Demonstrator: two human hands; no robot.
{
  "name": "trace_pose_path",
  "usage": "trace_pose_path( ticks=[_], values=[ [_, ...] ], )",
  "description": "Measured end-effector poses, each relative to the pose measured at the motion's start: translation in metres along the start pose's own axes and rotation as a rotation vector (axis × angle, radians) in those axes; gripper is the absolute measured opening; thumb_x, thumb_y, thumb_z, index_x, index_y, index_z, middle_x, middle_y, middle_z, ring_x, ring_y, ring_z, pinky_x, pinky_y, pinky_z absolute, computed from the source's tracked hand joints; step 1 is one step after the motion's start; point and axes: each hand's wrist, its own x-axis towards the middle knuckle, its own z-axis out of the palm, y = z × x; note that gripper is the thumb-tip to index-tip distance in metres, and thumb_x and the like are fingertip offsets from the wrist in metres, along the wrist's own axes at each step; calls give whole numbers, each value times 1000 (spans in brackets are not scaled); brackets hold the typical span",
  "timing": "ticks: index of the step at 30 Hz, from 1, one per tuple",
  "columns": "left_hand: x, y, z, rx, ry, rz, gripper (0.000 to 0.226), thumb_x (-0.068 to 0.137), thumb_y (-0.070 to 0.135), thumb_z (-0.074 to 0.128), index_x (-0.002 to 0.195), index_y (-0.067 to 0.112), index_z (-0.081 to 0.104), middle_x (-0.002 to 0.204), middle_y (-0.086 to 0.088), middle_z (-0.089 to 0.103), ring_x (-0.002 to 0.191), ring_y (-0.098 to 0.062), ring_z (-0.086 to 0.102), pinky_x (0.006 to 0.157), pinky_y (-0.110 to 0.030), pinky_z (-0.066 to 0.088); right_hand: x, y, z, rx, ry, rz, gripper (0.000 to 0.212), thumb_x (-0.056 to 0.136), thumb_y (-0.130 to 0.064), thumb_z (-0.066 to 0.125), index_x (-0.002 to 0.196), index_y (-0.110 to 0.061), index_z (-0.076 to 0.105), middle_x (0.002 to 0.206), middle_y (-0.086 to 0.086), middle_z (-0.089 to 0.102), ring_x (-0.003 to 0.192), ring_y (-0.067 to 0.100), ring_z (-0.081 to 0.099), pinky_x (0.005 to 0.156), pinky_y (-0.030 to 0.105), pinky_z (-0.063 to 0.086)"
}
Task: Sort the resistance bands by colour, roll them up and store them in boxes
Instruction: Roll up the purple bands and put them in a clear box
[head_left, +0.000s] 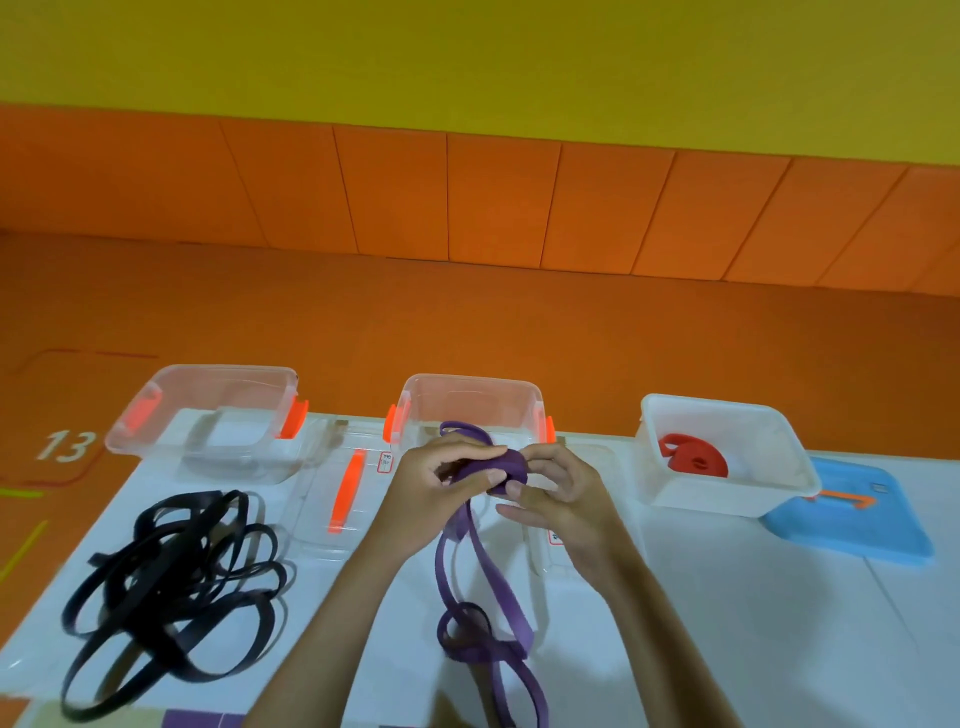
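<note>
Purple band in both hands, partly wound into a small roll, just in front of the middle clear box. Left hand closed on the roll from the left side, thumb and fingers curled round it. Right hand pinching the roll from the right with thumb and first fingers (other fingers loosely bent below, holding nothing as far as visible). Loose rest of the band hanging down from the roll to the white table, lying there in loops between the two forearms. One short loop also above the hands, over the near rim of the middle box. Black bands in a tangled heap on the left part of the table, well apart from the hands. Left clear box behind the heap. Clear lid with orange handle flat between the two clear boxes. Red band, rolled up, inside the white box at the right. Blue lid just beside this box.
</note>
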Motion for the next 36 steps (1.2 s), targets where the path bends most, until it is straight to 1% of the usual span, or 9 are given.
trace_pose_path(
  ticks=[3,7,12,18,21,25,27,31,36],
  values=[
    [0,-2,-5,123,-95,3,29,89,15,83,111,34,81,106,12,77,106,-17,71,93,-35,58,3,-6,-6,-260,-22,9,23,83,-15,89,100,-23,75,103,-1,77,97,23,77,80,29,63],
    [-1,-2,-2,8,-14,-16,32,87,14,85,116,28,80,110,8,80,107,-18,75,94,-36,62,6,-12,0,-62,125,-10,15,81,-16,89,92,-18,79,95,14,74,80,34,79,70,32,64],
    [4,3,-10,-91,35,-28,38,84,12,88,114,34,82,113,6,80,109,-18,76,93,-28,60,8,-3,16,109,120,-23,14,84,-12,84,95,-17,77,97,7,78,90,31,79,78,32,64],
    [4,10,-23,127,-134,-26,36,83,29,85,116,41,77,111,14,79,109,-13,73,93,-30,61,9,-24,-5,-492,-106,-46,26,86,-21,86,105,-29,72,92,-13,73,86,10,76,71,13,55],
    [2,11,-16,9,-16,-24,38,78,32,90,112,39,75,108,8,80,105,-18,76,89,-32,62,9,-29,-3,-323,-72,-109,20,88,-11,82,106,-20,76,91,-5,75,89,8,76,72,14,58],
    [-1,7,-9,-82,101,12,41,81,28,90,116,44,78,116,9,78,110,-15,75,91,-21,58,9,-16,6,-35,20,-86,22,89,-5,79,110,-4,73,102,10,76,100,22,76,82,30,63],
    [-1,6,-11,-87,86,7,44,83,17,89,117,44,79,118,9,78,113,-16,74,95,-25,59,10,-13,6,-69,11,-67,22,90,-5,79,111,-5,73,106,11,76,100,26,76,83,35,64],
    [-1,5,-13,1,-11,-47,43,85,16,87,121,37,78,117,9,77,113,-19,72,99,-39,60,12,-19,-6,-397,-67,-77,29,85,-14,86,108,-27,74,98,-9,77,87,19,76,68,25,62],
    [-3,10,-4,16,-11,13,42,89,22,83,128,35,74,121,11,76,117,-17,70,100,-30,57,12,-25,-7,-234,-50,-97,19,87,-14,84,102,-22,76,98,-1,78,89,23,79,72,27,64]
  ],
)
